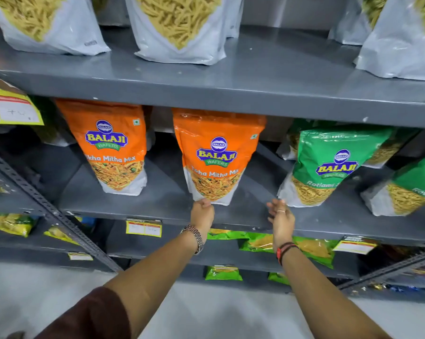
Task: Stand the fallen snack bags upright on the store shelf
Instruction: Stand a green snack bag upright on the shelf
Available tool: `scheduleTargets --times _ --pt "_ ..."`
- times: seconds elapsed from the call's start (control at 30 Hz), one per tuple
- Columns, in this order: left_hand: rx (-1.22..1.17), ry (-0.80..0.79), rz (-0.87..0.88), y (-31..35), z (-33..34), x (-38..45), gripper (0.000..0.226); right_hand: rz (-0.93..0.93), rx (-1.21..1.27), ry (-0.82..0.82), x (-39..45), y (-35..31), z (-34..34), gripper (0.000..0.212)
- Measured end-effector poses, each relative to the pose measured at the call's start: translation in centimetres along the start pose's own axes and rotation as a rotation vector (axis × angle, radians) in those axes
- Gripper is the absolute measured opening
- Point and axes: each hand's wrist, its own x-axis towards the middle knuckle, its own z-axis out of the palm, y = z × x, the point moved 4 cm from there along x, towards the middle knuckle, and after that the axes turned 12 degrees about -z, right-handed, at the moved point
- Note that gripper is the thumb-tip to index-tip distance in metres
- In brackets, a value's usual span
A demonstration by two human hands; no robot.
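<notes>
A person faces grey metal store shelving, both bare arms reaching to the middle shelf [157, 199]. The left hand [202, 211], with a metal watch on its wrist, has its fingers closed on the bottom edge of an orange Tikha Mitha Mix bag [216, 155], which stands upright near the shelf's front. The right hand [281, 216] hovers just right of that bag, fingers spread and holding nothing. A second orange Tikha Mitha Mix bag [111, 145] stands upright to the left. To the right, a green Ratlami bag [328, 165] leans slightly, another green bag [412, 189] beside it. White bags [179, 30] stand on the shelf above.
</notes>
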Motion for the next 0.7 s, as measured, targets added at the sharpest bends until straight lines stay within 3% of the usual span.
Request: scheduleTargets --times 0.07,0.1,0.2,0.23,0.3,0.4,0.5,0.7 --pt "0.009 -0.038 -0.010 -0.4 2.7 -0.6 0.022 -0.037 -0.062 0.088 1.1 0.0 -3.6 0.038" --pt "-0.006 -0.057 -0.001 -0.5 4.1 -1.0 0.012 -0.056 -0.082 0.131 1.9 -0.2 -5.5 0.037" --pt "-0.060 -0.202 -0.039 -1.1 9.3 -2.1 0.024 -0.094 -0.058 0.164 4.2 -1.1 -10.4 0.023" --pt "-0.051 -0.233 -0.032 -1.3 11.4 -2.8 0.021 -0.104 -0.041 0.120 5.4 -1.6 -11.9 0.019" --pt "0.012 -0.231 0.006 -1.4 14.6 -3.6 0.041 -0.098 -0.025 -0.001 7.4 -2.1 -13.6 0.018" --pt "0.059 -0.226 0.046 -0.6 19.0 -5.1 0.065 -0.049 0.017 -0.170 10.3 -3.5 -15.1 0.045" --pt "0.126 -0.215 0.059 0.5 21.6 -5.2 0.075 0.013 0.049 -0.285 12.5 -5.2 -15.1 0.063" --pt "0.185 -0.171 0.107 2.0 22.9 -4.5 0.080 0.084 0.050 -0.548 12.9 -6.6 -13.8 0.055"
